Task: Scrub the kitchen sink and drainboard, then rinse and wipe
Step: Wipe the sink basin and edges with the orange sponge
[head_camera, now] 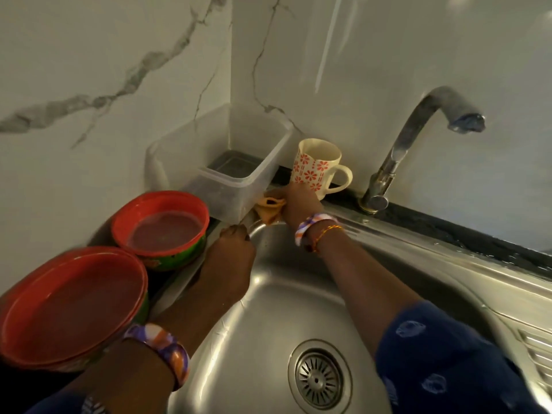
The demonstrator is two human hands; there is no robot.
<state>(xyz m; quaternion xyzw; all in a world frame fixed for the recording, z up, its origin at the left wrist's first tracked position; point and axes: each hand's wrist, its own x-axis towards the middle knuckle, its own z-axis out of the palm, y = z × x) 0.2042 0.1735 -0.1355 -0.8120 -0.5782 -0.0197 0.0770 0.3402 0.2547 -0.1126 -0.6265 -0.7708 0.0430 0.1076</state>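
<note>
We were at the scrubbing step, working the far left corner of the sink [298, 300] rim, a little above the middle of the frame. Our right hand [298, 204] pressed an orange cloth [268, 211] against the steel rim, its fingers curled round the bunched fabric, right beside the clear plastic tub [227, 174] and touching or nearly touching the base of the flowered mug [316, 168]. Our left hand [230, 258] lay on the left rim just below, fingers bent over the edge and close together, holding nothing, as if bracing. Two red bowls [161, 222] sat at lower left of the frame, and the tap [418, 138] at upper right ran no water. The basin looked wet but unrinsed, and the drainboard [537, 354] at the lower right edge seemed untouched, so we judged the job early. The next move likely called for shifting the mug and tub aside so the cloth could reach beneath them without knocking the mug into the basin.
</note>
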